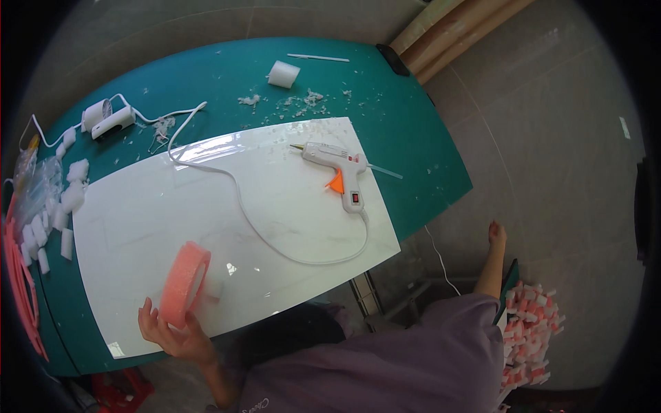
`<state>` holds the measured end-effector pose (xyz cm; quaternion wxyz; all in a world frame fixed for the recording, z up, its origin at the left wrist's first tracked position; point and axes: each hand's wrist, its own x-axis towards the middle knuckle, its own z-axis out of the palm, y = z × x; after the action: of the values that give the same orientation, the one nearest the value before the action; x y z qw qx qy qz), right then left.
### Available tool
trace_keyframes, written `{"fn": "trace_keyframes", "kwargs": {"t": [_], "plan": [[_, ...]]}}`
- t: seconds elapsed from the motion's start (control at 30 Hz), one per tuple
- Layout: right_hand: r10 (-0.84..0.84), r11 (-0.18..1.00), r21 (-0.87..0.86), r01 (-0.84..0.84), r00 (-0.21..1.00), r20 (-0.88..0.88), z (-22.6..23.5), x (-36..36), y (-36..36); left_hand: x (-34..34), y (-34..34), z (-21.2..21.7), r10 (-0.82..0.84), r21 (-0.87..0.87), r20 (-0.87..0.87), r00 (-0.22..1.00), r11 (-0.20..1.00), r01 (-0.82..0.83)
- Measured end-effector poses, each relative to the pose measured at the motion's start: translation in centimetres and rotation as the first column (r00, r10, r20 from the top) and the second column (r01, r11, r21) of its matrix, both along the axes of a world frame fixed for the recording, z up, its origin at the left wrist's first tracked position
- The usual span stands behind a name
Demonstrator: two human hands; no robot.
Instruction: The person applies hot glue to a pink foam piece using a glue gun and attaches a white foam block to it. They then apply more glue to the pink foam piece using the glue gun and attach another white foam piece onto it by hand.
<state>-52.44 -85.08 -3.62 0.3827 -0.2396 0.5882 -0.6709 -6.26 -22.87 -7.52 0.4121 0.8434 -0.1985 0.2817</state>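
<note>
My left hand (177, 339) is at the near left edge of the white marbled board (289, 227). Its thumb and fingers hold the lower end of a pink foam ring (180, 286), which stands on edge and tilts a little to the right. A small white foam piece (213, 288) shows just right of the ring, partly behind it. Far out to the right, my right hand (496, 233) hangs over the floor, away from the table. Its fingers look curled in, with nothing visible in them. On the board's right part lies a white glue gun (337, 162) with an orange trigger.
The green table (427, 165) carries a white foam roll (283, 74), scraps, a white device (113, 122) and a cable (241, 199). White foam pieces (67, 242) and pink strips (24, 289) lie at left. Pink-and-white pieces (529, 330) are heaped at lower right.
</note>
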Motion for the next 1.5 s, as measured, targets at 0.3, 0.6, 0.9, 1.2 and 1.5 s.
{"fn": "trace_keyframes", "kwargs": {"t": [0.3, 0.6, 0.9, 1.2, 1.5], "plan": [[0.63, 0.66, -0.156, -0.735, 0.654, -0.419, 12.6, 23.0, -3.0, -0.1, -0.4, 0.6, 0.031, -0.038, -0.031, 0.999, 0.999, -0.032], [0.618, 0.024, 0.6, -0.799, -0.46, -0.637, 12.5, 43.9, 5.4, -0.2, -0.4, 0.5, 0.044, -0.06, -0.067, 0.997, 0.997, -0.048], [0.343, 0.348, 0.53, -0.773, -0.421, -0.84, 11.8, 46.9, 7.3, -0.2, -0.4, 0.5, 0.035, -0.051, -0.049, 0.998, 0.998, -0.037], [-0.031, 0.521, 0.425, -0.74, -0.514, -0.857, 14.8, 48.4, 15.9, 0.0, -0.3, 0.4, 0.038, -0.039, -0.017, 0.999, 0.999, -0.038], [-0.206, -0.635, 0.452, -0.627, -0.427, -0.881, 14.5, 48.1, 37.3, -0.2, -0.3, 1.2, 0.057, -0.012, -0.038, 0.998, 0.998, -0.057]]}}
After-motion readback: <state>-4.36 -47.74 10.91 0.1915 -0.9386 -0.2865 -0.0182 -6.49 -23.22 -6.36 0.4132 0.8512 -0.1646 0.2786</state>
